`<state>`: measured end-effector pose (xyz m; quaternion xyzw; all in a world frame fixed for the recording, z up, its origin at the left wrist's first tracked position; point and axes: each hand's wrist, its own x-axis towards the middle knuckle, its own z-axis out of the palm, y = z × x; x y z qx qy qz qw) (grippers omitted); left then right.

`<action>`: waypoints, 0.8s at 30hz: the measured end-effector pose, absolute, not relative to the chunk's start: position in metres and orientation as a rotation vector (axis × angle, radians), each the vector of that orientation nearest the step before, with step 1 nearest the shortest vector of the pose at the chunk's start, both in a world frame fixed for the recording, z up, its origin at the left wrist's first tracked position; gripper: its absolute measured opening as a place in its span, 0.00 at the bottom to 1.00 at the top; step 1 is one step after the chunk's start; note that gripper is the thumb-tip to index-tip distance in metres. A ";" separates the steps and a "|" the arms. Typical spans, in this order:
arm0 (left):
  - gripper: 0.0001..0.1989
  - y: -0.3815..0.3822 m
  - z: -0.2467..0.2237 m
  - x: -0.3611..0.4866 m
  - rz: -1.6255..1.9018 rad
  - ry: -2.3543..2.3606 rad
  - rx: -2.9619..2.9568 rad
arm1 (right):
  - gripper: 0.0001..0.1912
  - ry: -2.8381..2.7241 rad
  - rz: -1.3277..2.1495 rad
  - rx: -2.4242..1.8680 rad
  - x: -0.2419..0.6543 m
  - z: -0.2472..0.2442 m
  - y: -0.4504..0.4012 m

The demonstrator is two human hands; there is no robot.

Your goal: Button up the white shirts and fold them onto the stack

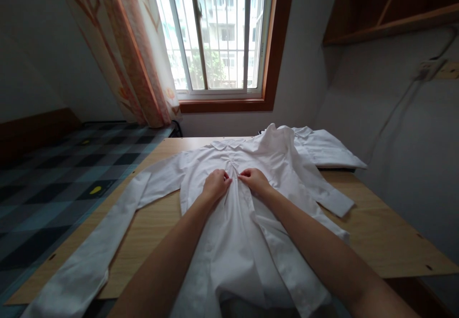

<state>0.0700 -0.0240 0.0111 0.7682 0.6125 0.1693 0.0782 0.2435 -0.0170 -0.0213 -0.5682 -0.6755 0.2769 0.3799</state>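
Observation:
A white long-sleeved shirt (pixel 236 241) lies spread on the wooden table, its collar (pixel 227 144) toward the window and its front edges running down toward me. My left hand (pixel 217 183) pinches the left front edge of the shirt below the collar. Close beside it, my right hand (pixel 254 180) pinches the right front edge. Both hands are closed, fingertips a short gap apart. The cloth gathers in folds between them. One sleeve (pixel 86 256) stretches down the left side of the table; the other sleeve (pixel 333 198) lies to the right.
The wooden table (pixel 373 222) stands below the window (pixel 222 40). More folded white clothing (pixel 322 148) is stacked at its back right. A bed with a checked cover (pixel 71 174) adjoins on the left. A curtain (pixel 132 55) hangs there, and a shelf (pixel 394 26) juts from the right wall.

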 end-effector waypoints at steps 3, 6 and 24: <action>0.07 -0.024 0.011 0.069 0.487 1.816 2.342 | 0.09 -1.599 0.739 -1.364 0.243 -0.022 -0.011; 0.07 -0.023 0.011 0.069 0.478 1.798 2.383 | 0.11 -1.533 0.752 -1.259 0.237 -0.021 -0.009; 0.14 -0.014 0.021 0.067 1.002 1.392 1.940 | 0.06 -1.697 0.668 -1.349 0.221 -0.021 -0.030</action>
